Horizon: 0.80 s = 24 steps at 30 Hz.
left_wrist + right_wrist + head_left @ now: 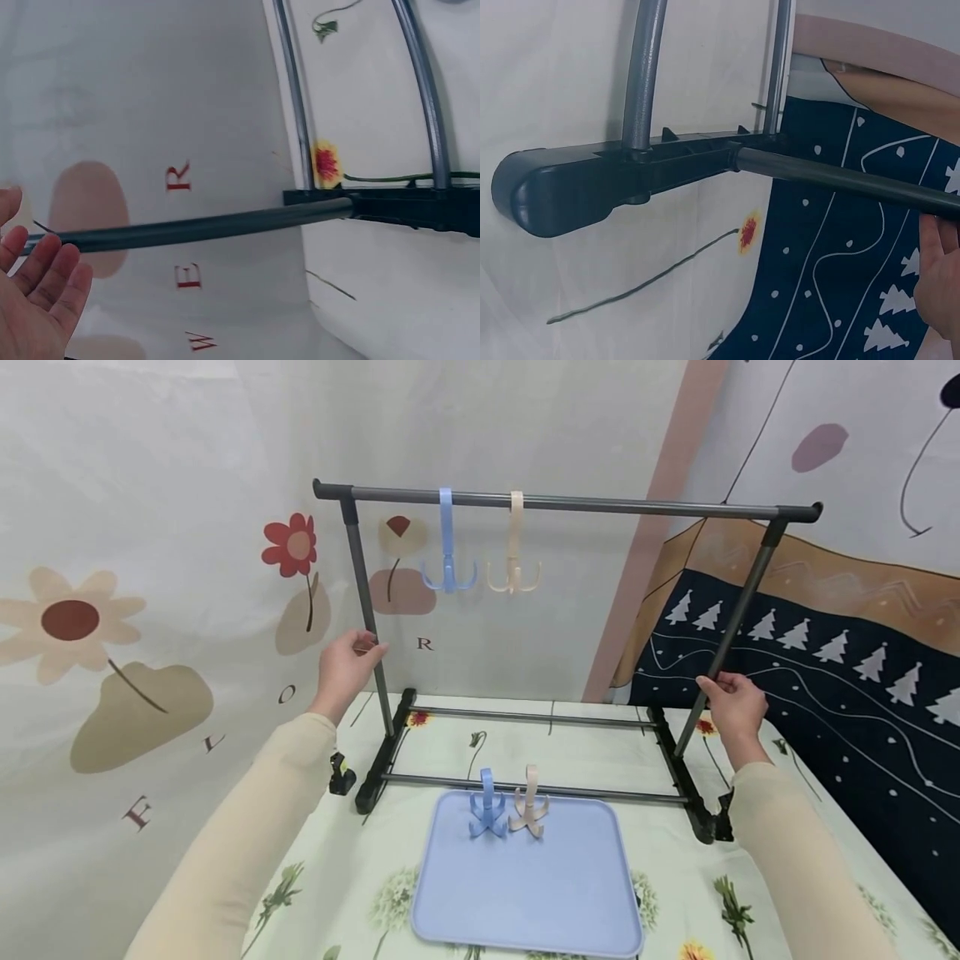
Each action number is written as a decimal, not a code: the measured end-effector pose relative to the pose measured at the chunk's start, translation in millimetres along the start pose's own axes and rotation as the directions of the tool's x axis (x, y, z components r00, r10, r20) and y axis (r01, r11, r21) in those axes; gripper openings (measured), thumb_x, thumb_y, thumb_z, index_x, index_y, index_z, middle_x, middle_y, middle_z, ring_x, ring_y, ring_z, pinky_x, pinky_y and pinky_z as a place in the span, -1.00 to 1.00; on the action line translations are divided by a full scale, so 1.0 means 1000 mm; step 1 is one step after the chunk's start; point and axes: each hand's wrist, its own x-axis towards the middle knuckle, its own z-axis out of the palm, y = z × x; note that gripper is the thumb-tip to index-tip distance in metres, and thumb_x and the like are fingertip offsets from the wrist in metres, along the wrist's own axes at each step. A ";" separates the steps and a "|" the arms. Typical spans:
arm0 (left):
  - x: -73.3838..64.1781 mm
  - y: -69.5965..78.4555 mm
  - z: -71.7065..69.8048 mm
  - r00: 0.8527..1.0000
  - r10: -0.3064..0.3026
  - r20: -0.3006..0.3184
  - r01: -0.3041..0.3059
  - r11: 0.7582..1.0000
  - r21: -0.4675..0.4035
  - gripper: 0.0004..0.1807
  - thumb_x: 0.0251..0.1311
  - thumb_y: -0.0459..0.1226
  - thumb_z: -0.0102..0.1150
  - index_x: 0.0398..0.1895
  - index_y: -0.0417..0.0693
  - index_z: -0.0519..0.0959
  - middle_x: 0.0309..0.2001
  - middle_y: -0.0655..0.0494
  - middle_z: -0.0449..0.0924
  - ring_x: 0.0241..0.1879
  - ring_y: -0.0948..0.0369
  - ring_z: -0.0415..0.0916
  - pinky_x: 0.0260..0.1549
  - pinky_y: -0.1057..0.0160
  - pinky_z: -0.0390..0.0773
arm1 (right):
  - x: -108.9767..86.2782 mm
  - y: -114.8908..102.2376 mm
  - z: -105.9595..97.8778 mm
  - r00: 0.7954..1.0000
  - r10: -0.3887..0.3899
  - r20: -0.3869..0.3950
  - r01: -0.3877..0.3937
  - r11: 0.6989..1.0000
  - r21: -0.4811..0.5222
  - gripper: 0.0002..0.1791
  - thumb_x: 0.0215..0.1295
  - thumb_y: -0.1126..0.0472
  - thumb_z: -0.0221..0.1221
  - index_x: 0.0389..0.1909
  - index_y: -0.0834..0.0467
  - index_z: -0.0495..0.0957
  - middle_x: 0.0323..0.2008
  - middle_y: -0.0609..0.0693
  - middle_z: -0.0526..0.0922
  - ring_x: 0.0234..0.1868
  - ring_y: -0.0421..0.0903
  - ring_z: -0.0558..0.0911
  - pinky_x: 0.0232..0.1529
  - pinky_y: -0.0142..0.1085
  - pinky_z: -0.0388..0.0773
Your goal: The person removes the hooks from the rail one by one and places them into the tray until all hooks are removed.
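Observation:
A dark grey clothes rack [585, 505] stands upright, with a person's hand at each side post. The left hand [348, 667] has its thumb and fingertips about the left post [187, 229], fingers loosely bent in the left wrist view. On the right post [738, 610], the right hand [738, 706] pinches with thumb and fingers; the right wrist view shows its fingers [937, 244] against the post, the rest of the hand cut off. A blue multi-hook hanger [448, 547] and a beige one [514, 547] hang from the top bar.
A light blue tray [525, 893] lies before the rack on a flowered tablecloth [360, 877]. Another blue hanger [487, 810] and a beige hanger [529, 810] sit at its far edge, near the lower front bar [600, 794]. A printed cloth backdrop [225, 460] hangs behind.

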 end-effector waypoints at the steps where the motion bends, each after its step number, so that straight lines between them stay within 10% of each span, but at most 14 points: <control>1: 0.000 0.003 -0.001 1.000 0.006 0.002 -0.006 1.000 -0.006 -0.53 0.40 -0.07 0.14 0.19 -0.20 0.47 0.10 -0.14 0.54 0.13 -0.04 0.48 0.11 -0.05 0.45 | 0.000 0.000 0.000 1.000 0.001 0.005 -0.001 1.000 0.001 -0.45 0.40 -0.10 0.16 0.24 0.18 0.51 0.09 0.10 0.60 -0.07 -0.15 0.57 0.02 -0.24 0.49; 24: 0.004 0.096 0.009 0.991 0.102 -0.086 -0.112 0.986 -0.123 -0.57 0.35 -0.07 0.21 0.15 -0.12 0.50 0.04 -0.01 0.57 0.05 0.09 0.49 0.01 0.09 0.49 | 0.000 0.001 0.001 0.999 -0.026 -0.019 0.026 0.999 0.021 -0.53 0.39 -0.07 0.18 0.09 0.20 0.46 -0.05 0.05 0.62 -0.28 -0.34 0.50 -0.19 -0.42 0.44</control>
